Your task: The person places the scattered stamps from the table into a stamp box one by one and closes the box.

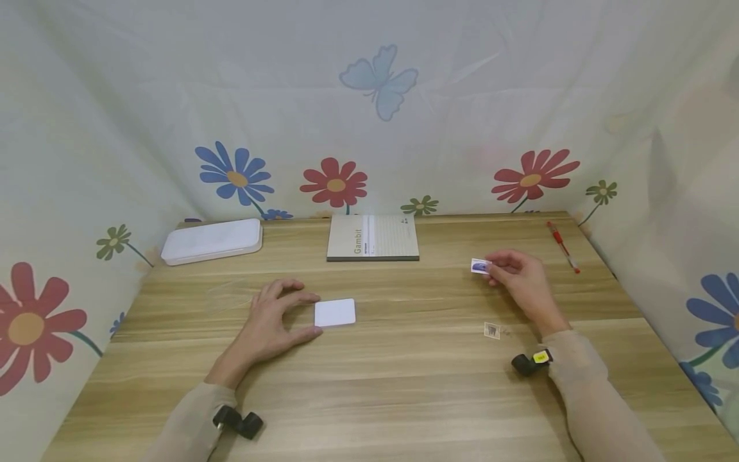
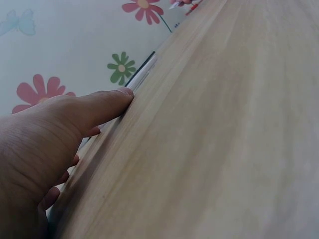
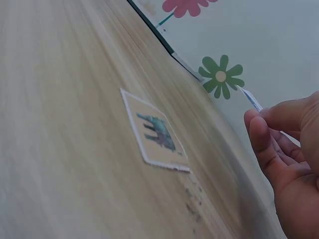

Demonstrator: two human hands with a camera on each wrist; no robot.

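A small blank white card (image 1: 340, 312) with rounded corners lies on the wooden table. My left hand (image 1: 274, 317) rests at its left end, the thumb at the near corner and the index finger at the far one. In the left wrist view the thumb (image 2: 107, 105) lies low along the tabletop. Raised over the table's right side, my right hand (image 1: 522, 279) pinches a postage stamp (image 1: 478, 265) with a blue-violet picture between thumb and fingertips. Below that hand lies another postage stamp (image 1: 492, 330), showing a dark elephant-like animal inside a white border (image 3: 157, 132).
A white case (image 1: 212, 241) stands at the back left, and a notebook (image 1: 392, 237) lies at the back middle. A red pen (image 1: 562, 247) lies at the right. Faint clear plastic (image 1: 228, 296) shows left of my left hand. A flowered curtain (image 1: 288, 96) encloses the table.
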